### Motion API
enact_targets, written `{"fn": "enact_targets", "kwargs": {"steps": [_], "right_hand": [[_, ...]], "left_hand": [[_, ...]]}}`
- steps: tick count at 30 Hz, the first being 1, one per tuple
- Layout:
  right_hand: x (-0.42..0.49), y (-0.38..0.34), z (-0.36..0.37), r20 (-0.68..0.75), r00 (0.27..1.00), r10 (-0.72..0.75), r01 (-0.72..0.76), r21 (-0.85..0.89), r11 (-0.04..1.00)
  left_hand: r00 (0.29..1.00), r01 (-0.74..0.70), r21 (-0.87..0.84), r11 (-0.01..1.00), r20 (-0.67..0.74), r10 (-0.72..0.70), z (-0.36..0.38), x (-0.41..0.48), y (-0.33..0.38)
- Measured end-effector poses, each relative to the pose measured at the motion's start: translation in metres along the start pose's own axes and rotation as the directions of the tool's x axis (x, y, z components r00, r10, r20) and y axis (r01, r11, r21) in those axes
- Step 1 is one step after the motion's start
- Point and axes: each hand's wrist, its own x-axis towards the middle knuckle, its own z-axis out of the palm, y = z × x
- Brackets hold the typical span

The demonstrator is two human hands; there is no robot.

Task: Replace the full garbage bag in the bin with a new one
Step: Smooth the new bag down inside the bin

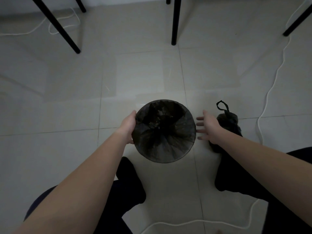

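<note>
- Several pale tiles are making up the floor [143,73], which is carrying everything else.
- Our trousers [128,191], dark, are showing on both sides of the bin's near end.
- Black furniture legs [175,21] are standing at the far side.
- We are seeing the bin [162,160] standing upright mid-floor, between our hands.
- A black liner [162,129] is sitting inside it, stretched over the rim.
- A tied full bag [228,118] is lying on the floor just right of the bin, partly behind our right wrist.
- White cables [270,92] are trailing along the right, the far left and the near edge.
- Our left hand [129,125] is lying against the bin's left wall. Its fingers are hiding under the rim, so we cannot tell whether they are curling.
- Our right hand [208,127] is hovering just beside the right rim, fingers straight and spread, holding nothing.
</note>
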Motion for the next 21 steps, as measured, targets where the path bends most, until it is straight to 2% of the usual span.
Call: {"fn": "enact_targets", "kwargs": {"steps": [2,4,5,6,7,8,9,10,11,12,13,14,15,16,17,19,21], "right_hand": [[-0.003,0.000,0.002,0.124,0.992,0.034,-0.041,0.056,0.998],[-0.005,0.002,0.003,0.136,0.988,0.071,-0.071,-0.002,0.997],[-0.006,0.002,0.005,0.081,0.996,0.035,-0.030,-0.061,0.998],[-0.008,0.003,0.007,-0.006,0.996,-0.089,0.087,-0.161,0.983],[-0.008,0.002,0.009,-0.088,0.950,-0.300,0.259,-0.315,0.913],[-0.007,0.002,0.010,-0.106,0.835,-0.540,0.433,-0.480,0.763],[-0.007,0.002,0.012,-0.030,0.679,-0.733,0.572,-0.604,0.555],[-0.008,0.002,0.015,0.103,0.526,-0.844,0.667,-0.666,0.334],[-0.009,0.002,0.019,0.250,0.404,-0.880,0.723,-0.677,0.139],[-0.008,0.004,0.023,0.386,0.326,-0.863,0.747,-0.664,-0.015],[-0.008,0.006,0.029,0.502,0.291,-0.814,0.744,-0.654,-0.138],[-0.006,0.010,0.035,0.594,0.299,-0.747,0.714,-0.659,-0.238],[-0.003,0.016,0.039,0.657,0.343,-0.671,0.660,-0.677,-0.325],[0.000,0.022,0.043,0.686,0.422,-0.593,0.580,-0.707,-0.405],[0.003,0.029,0.045,0.677,0.522,-0.520,0.481,-0.736,-0.476],[0.008,0.040,0.042,0.579,0.711,-0.399,0.285,-0.756,-0.589],[0.010,0.047,0.039,0.455,0.843,-0.287,0.153,-0.714,-0.683]], "left_hand": [[0.999,0.000,-0.015,1.000,0.050,0.000,-0.002,0.008,-0.004],[0.999,-0.051,0.044,0.998,0.006,0.050,-0.003,0.014,-0.008],[0.985,-0.142,0.153,0.978,-0.078,0.155,-0.002,0.017,-0.010],[0.928,-0.262,0.317,0.912,-0.178,0.328,-0.002,0.022,-0.011],[0.825,-0.369,0.477,0.798,-0.228,0.517,-0.002,0.025,-0.010],[0.722,-0.453,0.587,0.671,-0.201,0.662,0.001,0.024,-0.007],[0.655,-0.520,0.639,0.567,-0.128,0.745,0.005,0.021,-0.003],[0.632,-0.571,0.652,0.498,-0.038,0.774,0.010,0.019,0.002],[0.638,-0.603,0.659,0.450,0.059,0.768,0.015,0.019,0.005],[0.649,-0.617,0.682,0.392,0.160,0.743,0.021,0.020,0.006],[0.647,-0.618,0.728,0.297,0.256,0.719,0.027,0.021,0.004],[0.632,-0.604,0.779,0.169,0.339,0.697,0.033,0.023,0.001],[0.621,-0.569,0.821,0.033,0.404,0.672,0.039,0.025,-0.005],[0.633,-0.504,0.858,-0.093,0.441,0.636,0.043,0.028,-0.011],[0.673,-0.412,0.889,-0.199,0.444,0.591,0.045,0.033,-0.020],[0.814,-0.195,0.907,-0.374,0.362,0.454,0.042,0.044,-0.036],[0.927,-0.039,0.838,-0.545,0.234,0.293,0.035,0.053,-0.046]]}}
